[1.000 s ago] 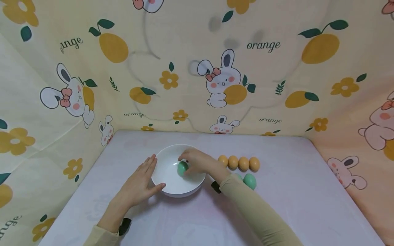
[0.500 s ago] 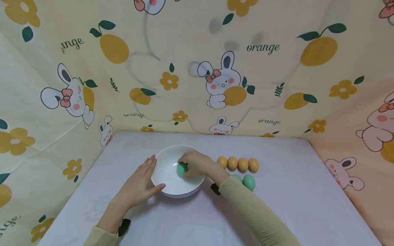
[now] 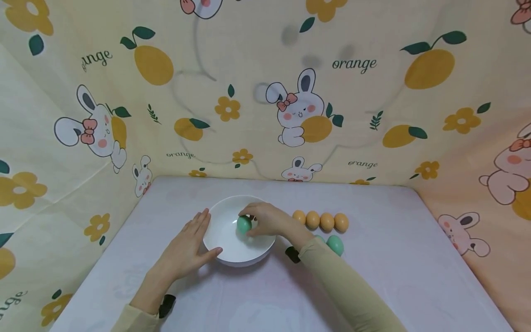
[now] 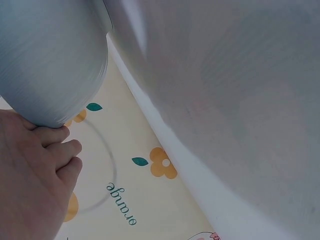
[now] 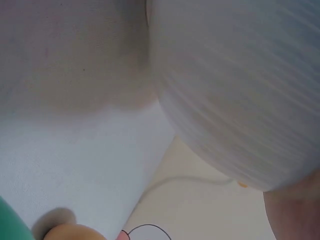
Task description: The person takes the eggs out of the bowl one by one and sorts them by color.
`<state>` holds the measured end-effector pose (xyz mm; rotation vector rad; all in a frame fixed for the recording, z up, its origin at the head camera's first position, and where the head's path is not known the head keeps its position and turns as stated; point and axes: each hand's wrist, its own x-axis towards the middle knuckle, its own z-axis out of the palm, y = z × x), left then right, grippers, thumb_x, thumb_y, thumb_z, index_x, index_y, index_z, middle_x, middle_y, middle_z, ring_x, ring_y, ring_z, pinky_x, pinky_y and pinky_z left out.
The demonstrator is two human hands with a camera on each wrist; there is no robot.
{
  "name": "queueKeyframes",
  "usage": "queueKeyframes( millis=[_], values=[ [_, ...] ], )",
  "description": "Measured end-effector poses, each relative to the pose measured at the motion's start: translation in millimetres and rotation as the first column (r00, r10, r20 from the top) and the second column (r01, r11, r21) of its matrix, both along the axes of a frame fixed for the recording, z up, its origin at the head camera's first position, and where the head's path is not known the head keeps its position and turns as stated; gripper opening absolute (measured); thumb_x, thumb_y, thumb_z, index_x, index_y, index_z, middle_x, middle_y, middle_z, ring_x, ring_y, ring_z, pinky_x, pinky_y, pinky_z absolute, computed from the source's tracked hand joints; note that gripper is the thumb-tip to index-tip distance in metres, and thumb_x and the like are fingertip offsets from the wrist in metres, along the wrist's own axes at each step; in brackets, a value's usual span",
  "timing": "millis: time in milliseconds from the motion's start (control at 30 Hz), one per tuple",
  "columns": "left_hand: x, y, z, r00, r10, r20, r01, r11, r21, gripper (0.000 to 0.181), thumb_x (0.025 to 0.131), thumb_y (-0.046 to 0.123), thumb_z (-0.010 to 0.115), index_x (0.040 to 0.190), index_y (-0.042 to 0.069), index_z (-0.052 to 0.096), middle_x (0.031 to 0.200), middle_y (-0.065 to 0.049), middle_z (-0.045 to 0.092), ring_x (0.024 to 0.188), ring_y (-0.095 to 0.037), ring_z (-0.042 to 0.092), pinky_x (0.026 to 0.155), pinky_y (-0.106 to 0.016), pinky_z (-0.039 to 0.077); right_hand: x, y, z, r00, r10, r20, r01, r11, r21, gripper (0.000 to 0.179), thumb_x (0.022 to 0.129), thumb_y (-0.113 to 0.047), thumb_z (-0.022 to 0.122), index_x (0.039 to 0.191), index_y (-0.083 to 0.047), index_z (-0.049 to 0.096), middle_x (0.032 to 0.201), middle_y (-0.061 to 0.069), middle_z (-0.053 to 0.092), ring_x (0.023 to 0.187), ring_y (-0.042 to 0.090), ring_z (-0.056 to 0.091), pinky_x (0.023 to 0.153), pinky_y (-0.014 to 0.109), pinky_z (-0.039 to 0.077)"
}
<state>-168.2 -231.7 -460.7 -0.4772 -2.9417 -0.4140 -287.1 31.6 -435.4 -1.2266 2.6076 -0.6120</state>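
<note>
A white bowl (image 3: 226, 251) sits left of the middle of the table. My left hand (image 3: 188, 246) rests along its left side, fingers straight and thumb spread at the front rim. In the left wrist view the fingertips of the left hand (image 4: 40, 170) touch the bowl's outer wall (image 4: 55, 60). Over the bowl, my right hand (image 3: 265, 220) reaches in from the right. Its thumb and fingers are around a green egg (image 3: 244, 225) low inside the bowl. The right wrist view shows mostly the bowl's outside (image 5: 240, 90), with the egg hidden.
Several orange-yellow eggs (image 3: 327, 222) stand in a row right of the bowl. In front of them lies a green egg (image 3: 335, 246), with another green egg (image 3: 319, 239) partly covered by the right forearm. A printed cloth (image 3: 249, 138) walls the table (image 3: 394, 258) at the back and sides.
The green egg in the bowl has shifted slightly up and left in the head view, with the right fingertips still around it. The left hand and bowl stay almost unchanged.
</note>
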Motion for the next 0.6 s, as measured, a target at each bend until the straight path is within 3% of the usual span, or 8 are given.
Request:
queueKeyframes(
  millis=[400,600],
  values=[
    [-0.5,0.6,-0.2,1.000,0.000,-0.011,-0.001,1.000,-0.028,0.106,0.094,0.074,0.054,0.162,-0.003,0.028,0.171,-0.018,0.022,0.157,-0.039,0.022,0.126,-0.055,0.026,9.8,21,18.0,0.998,0.021,-0.052,-0.028,0.989,-0.146,0.053,0.087,-0.020,0.086,0.135,-0.008,0.066,0.133,0.003,0.068,0.107,0.015,0.067,0.093,0.027,0.058],
    [-0.5,0.4,0.3,1.000,0.001,-0.006,-0.001,0.999,-0.032,0.107,0.094,0.075,0.053,0.162,-0.004,0.028,0.171,-0.018,0.021,0.157,-0.039,0.022,0.126,-0.055,0.025,14.8,37,28.9,0.999,-0.014,-0.046,0.005,0.980,-0.198,0.055,0.087,-0.020,0.086,0.137,-0.008,0.065,0.131,0.001,0.068,0.109,0.014,0.066,0.094,0.027,0.058]
  ],
)
